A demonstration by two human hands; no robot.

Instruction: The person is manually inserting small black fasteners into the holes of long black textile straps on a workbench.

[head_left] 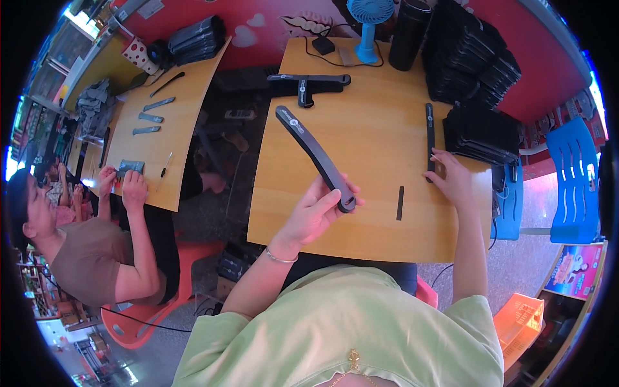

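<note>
A black strap (311, 149) with a pale printed mark and a slot at its near end is raised above the table, and my left hand (314, 209) pinches that slotted end between thumb and fingers. Another black strap (431, 132) lies lengthwise on the right side of the table. My right hand (454, 179) has its thumb and fingertips closed at this strap's near end. Between my hands, a short dark strip (400, 203) lies flat on the wood. Farther off, several black straps (322, 82) are piled crosswise on the table's left side.
Tall stacks of black flat pieces (467, 58) and a lower stack (482, 132) line the table's right edge. At the back stand a blue fan (368, 32) and a black cylinder (410, 35). To the left, a co-worker (97, 251) handles a small packet at another table (187, 106).
</note>
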